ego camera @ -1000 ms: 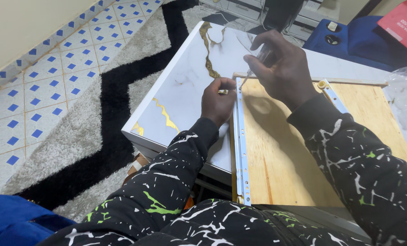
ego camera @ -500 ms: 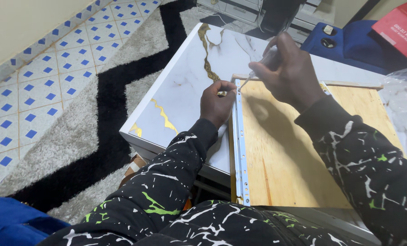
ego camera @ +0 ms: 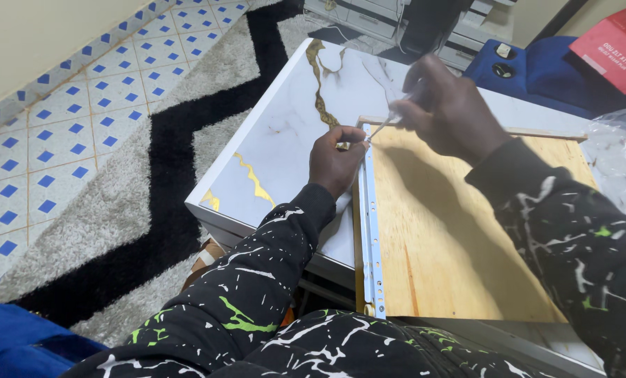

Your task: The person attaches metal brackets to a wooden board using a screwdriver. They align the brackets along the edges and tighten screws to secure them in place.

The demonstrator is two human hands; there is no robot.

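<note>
Screwdriver (ego camera: 386, 124), thin and partly blurred, is held in the right hand (ego camera: 444, 110) above the far end of a white metal drawer rail (ego camera: 370, 231). In the head view, the fingers of this hand are closed around the handle, and the shaft is pointed down and to the left, toward the top of the rail. The tip is seen just beside the fingertips of the left hand (ego camera: 337, 159). The left hand is laid on the white marble-pattern table top (ego camera: 285, 133), with the fingers curled and pinched together at the rail's upper end; whether a small screw is held between them cannot be told. The rail is placed along the left edge of a plywood panel (ego camera: 453, 231), which is lying on the table top. A clear plastic bag (ego camera: 621, 168) is seen at the right edge. A grey rug with a black zigzag (ego camera: 138, 196) and blue-patterned floor tiles (ego camera: 54, 133) are seen at the left
</note>
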